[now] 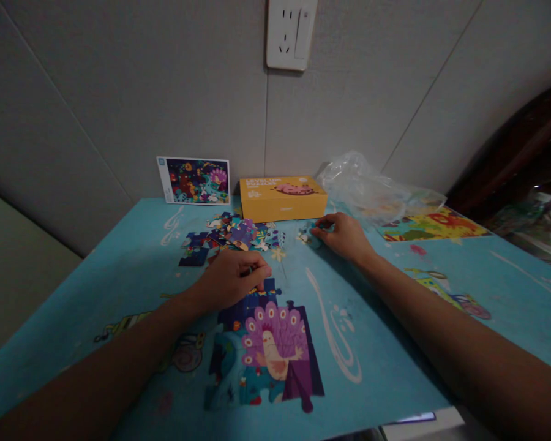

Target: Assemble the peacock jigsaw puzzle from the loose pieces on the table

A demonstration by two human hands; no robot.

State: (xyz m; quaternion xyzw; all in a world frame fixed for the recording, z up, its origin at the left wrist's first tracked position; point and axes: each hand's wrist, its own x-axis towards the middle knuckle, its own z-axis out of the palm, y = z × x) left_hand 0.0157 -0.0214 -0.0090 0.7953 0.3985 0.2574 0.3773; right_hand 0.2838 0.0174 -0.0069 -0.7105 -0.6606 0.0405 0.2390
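Note:
A partly joined jigsaw puzzle (280,349) with a pink-purple peacock lies flat near the table's front. My left hand (236,275) rests just above its upper left part, fingers curled in; whatever they may hold is hidden. Farther off to the right, my right hand (344,236) has thumb and fingers closed at a small puzzle piece (313,231), beside a few light-coloured loose pieces (303,236). A heap of loose puzzle pieces (239,231) lies beyond my left hand, with dark blue pieces (193,256) at its left side.
Against the wall stand a picture card (197,180) and a yellow puzzle box (284,205). A crumpled clear plastic bag (362,184) is to the box's right, by a yellow-orange picture sheet (436,225). The table (133,269) has a blue printed cover.

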